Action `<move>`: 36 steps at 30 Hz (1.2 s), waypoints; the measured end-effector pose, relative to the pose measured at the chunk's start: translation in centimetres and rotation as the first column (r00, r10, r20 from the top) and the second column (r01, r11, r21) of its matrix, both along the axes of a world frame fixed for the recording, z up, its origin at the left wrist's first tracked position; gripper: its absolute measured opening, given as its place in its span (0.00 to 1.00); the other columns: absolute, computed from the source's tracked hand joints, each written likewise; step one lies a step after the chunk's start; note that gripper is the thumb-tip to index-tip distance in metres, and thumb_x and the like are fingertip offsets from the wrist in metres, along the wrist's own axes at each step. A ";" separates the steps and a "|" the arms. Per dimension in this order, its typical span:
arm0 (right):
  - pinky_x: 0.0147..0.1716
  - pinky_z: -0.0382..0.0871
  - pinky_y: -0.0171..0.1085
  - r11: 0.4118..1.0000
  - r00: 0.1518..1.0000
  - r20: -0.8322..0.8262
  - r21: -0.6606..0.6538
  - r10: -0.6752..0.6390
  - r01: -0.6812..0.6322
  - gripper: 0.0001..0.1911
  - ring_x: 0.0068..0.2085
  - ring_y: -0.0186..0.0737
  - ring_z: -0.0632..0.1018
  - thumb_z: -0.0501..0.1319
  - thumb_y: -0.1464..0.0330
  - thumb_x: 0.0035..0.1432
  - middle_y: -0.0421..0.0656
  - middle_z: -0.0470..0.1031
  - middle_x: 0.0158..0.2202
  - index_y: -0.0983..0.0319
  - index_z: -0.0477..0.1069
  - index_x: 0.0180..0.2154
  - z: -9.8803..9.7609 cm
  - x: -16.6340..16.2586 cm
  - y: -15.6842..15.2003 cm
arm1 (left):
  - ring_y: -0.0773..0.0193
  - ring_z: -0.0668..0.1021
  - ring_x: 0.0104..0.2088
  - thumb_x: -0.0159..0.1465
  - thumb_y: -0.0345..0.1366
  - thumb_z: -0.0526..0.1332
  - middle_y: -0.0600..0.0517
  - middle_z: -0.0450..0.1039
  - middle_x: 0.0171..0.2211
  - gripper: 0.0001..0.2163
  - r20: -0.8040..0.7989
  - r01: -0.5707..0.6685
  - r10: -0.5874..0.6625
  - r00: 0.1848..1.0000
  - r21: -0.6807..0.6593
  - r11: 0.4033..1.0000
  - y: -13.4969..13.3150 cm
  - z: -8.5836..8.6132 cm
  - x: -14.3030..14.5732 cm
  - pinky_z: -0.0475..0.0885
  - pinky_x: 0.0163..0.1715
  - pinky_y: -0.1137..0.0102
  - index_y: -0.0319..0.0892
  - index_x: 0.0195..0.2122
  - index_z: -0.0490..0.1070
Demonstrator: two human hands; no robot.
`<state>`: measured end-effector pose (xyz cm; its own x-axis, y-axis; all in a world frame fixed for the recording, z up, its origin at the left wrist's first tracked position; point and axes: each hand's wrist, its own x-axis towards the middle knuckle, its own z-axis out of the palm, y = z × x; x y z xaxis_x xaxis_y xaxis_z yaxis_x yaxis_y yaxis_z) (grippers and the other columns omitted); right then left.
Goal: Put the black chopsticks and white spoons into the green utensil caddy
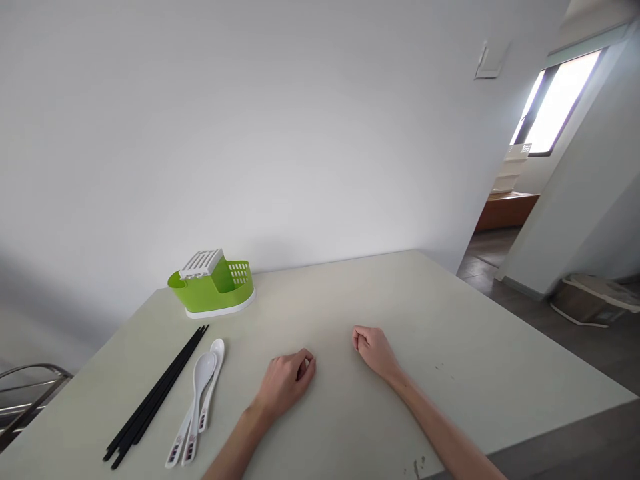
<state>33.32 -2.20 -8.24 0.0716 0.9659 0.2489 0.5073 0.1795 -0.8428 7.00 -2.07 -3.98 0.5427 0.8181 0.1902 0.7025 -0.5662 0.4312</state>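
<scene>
My left hand (289, 380) rests on the pale table, loosely curled with nothing in it. To its left lie several white spoons (204, 370), overlapping, their bowls toward the wall. Beyond these is a bundle of black chopsticks (159, 392), slanting away from me. My right hand (374, 348) is a closed fist on the table, with no object visible in it and none beside it. At the back left stands a green utensil caddy (203, 297) with a white base and a white slotted top on one side; neither hand touches it.
The table (450, 313) meets a plain wall (320, 147) at the back. A metal-framed chair (35, 393) stands off its left edge. Past the right edge, a storage bin (593, 300) sits on the floor. A few dark marks (419, 465) spot the tabletop near the front.
</scene>
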 end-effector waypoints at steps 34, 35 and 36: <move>0.25 0.52 0.34 1.000 1.000 0.026 0.030 -0.004 0.003 0.11 0.21 0.35 0.61 0.49 0.73 0.52 0.36 0.61 0.17 0.58 0.62 0.21 -0.6 0.1 0.3 | 0.66 0.70 0.23 0.74 0.42 0.50 0.57 0.70 0.23 0.14 -0.042 -0.002 0.003 0.999 0.027 1.000 -0.1 0.0 0.1 0.59 0.28 0.70 0.47 0.36 0.71; 0.25 0.52 0.34 0.999 1.000 0.027 0.032 -0.005 0.004 0.11 0.21 0.35 0.61 0.49 0.73 0.52 0.36 0.61 0.17 0.58 0.62 0.21 -0.6 0.1 0.3 | 0.66 0.70 0.23 0.74 0.42 0.50 0.57 0.71 0.23 0.14 -0.042 -0.002 0.003 0.999 0.024 1.000 -0.1 0.0 0.1 0.59 0.28 0.70 0.46 0.36 0.71; 0.25 0.52 0.34 0.999 1.000 0.029 0.033 -0.004 0.003 0.11 0.21 0.35 0.61 0.49 0.73 0.52 0.36 0.61 0.17 0.58 0.62 0.21 -0.6 0.1 0.3 | 0.66 0.70 0.23 0.74 0.42 0.50 0.57 0.71 0.23 0.14 -0.042 -0.002 0.003 0.999 0.021 1.000 -0.1 0.0 0.0 0.59 0.28 0.70 0.46 0.36 0.71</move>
<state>33.44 -1.87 -8.87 0.0678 0.9568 0.2828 0.5319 0.2051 -0.8216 7.05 -2.13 -3.97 0.5484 0.8156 0.1846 0.7214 -0.5730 0.3889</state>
